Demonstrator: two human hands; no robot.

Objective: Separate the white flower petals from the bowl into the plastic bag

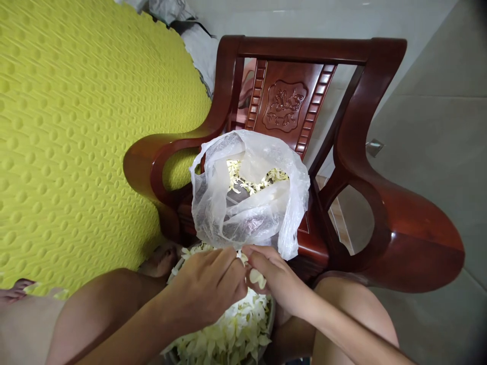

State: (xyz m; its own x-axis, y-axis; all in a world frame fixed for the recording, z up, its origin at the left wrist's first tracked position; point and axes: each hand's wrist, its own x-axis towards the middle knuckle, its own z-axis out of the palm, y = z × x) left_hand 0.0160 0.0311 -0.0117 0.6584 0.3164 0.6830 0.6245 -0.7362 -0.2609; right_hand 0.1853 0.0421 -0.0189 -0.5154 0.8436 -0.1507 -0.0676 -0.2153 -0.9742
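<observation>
My left hand (pixel 211 281) and my right hand (pixel 279 279) meet fingertip to fingertip, both closed in a pinch. A small white flower (pixel 243 258) shows between their tips. Pale petals (pixel 257 279) stick out below my right thumb, within the curl of that hand. Under both hands, between my knees, a round container (pixel 271 317) is heaped with white flowers (pixel 228 329). Just beyond, a crumpled translucent plastic bag (pixel 258 218) lies gaping on the chair seat, with more pale yellow-white blossoms (pixel 251 186) inside.
A dark red carved wooden armchair (pixel 312 50) stands ahead, its broad armrests curving out on both sides. Yellow bumpy foam matting (pixel 95 126) fills the left. Tiled wall (pixel 429 142) is on the right. My bare knees (pixel 353 309) flank the container.
</observation>
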